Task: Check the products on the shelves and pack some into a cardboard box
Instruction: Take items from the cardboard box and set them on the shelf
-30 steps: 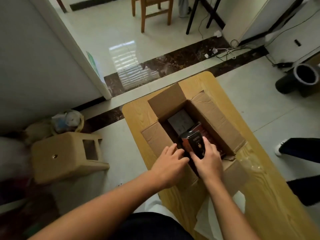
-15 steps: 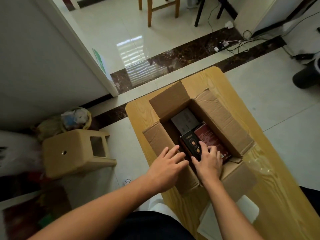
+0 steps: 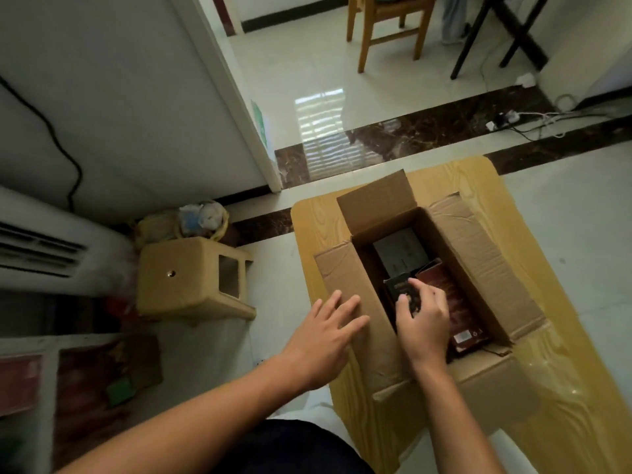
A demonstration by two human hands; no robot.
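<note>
Fingers of the right hand [image 3: 422, 316] were bent around a small black box [image 3: 395, 285] and held it. The black box was inside the cardboard box [image 3: 478, 261], right of the middle of the picture, by the left wall. A dark red box [image 3: 461, 316] lay just beside it on the right. A grey box [image 3: 400, 249] lay flat at the far end, higher in the picture. The left hand [image 3: 325, 336] was wide and flat, with straight fingers and nothing in it. It was over the left flap of the cardboard box; I could not tell if it touched. The flaps were folded out. The cardboard box sat on a yellow wooden table [image 3: 455, 172] in the lower right of the picture. A tan stool [image 3: 191, 275] stood on the floor to the left of the table. A wooden chair [image 3: 386, 29] stood at the top of the picture.
</note>
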